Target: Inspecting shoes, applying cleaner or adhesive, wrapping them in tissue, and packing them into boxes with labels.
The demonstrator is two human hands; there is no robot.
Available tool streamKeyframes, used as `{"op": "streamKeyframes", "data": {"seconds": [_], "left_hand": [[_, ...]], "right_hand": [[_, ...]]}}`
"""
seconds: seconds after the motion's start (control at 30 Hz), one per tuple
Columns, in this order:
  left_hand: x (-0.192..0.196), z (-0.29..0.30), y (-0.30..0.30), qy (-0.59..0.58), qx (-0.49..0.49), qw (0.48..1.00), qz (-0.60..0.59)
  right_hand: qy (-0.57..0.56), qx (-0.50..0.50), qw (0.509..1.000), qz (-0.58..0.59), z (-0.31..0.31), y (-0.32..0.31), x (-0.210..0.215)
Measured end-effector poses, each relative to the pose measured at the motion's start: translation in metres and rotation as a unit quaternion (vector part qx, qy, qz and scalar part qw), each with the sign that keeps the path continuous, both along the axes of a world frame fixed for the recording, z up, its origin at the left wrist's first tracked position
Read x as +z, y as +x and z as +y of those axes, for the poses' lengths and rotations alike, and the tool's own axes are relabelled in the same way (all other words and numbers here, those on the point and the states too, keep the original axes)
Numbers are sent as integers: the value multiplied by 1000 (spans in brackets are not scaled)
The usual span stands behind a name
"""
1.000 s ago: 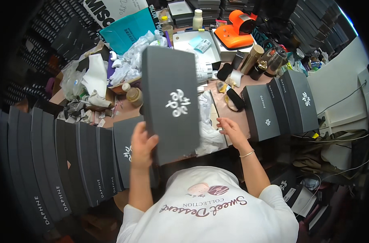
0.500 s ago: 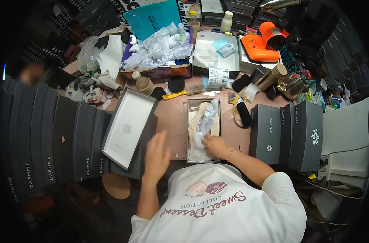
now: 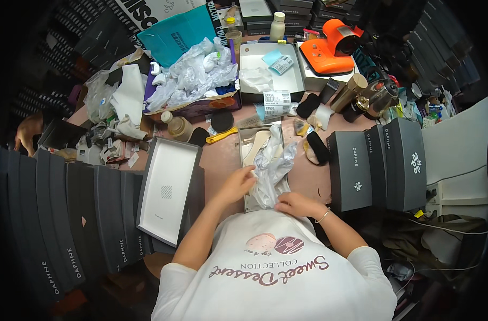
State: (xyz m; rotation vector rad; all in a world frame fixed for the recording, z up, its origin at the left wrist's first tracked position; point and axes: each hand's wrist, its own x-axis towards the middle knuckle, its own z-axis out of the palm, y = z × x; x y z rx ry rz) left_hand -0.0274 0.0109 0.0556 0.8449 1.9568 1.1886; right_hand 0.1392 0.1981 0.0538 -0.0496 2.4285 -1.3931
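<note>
An open grey shoebox (image 3: 246,135) lies lengthwise in front of me. Inside it are a cream-coloured shoe (image 3: 258,147) and crumpled white tissue paper (image 3: 275,166), which covers much of the rest and bulges over the right side. My left hand (image 3: 237,184) is at the box's left side, its fingers closed on the tissue's edge. At the near right corner, my right hand (image 3: 298,205) pinches the tissue's near end. A grey lid with a white inside (image 3: 168,187) leans at the left, its inner face up.
Grey shoeboxes stand in rows at the left (image 3: 107,214) and right (image 3: 351,168). Behind are a purple box of tissue (image 3: 193,107), a white tray with labels (image 3: 297,83), an orange device (image 3: 329,53), a yellow-handled brush (image 3: 221,135), black pads (image 3: 317,148) and bottles (image 3: 178,127).
My left hand has come from beside the lid to the tissue. My right hand has moved to the box's near right corner. The tissue now spreads wider over the box.
</note>
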Motion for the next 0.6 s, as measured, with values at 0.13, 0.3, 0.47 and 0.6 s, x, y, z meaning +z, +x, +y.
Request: {"op": "streamKeyframes", "data": {"seconds": [0.13, 0.3, 0.47, 0.6], "left_hand": [[-62, 62, 23, -137, -77, 960, 230], [-50, 56, 31, -83, -1, 990, 117], [41, 54, 35, -27, -161, 958, 235], [63, 39, 32, -34, -204, 976, 62]], "right_hand": [[34, 0, 999, 16, -25, 0, 3], [191, -234, 927, 223, 4, 5, 36], [472, 41, 816, 332, 20, -32, 103], [325, 205, 908, 169, 32, -48, 119]]}}
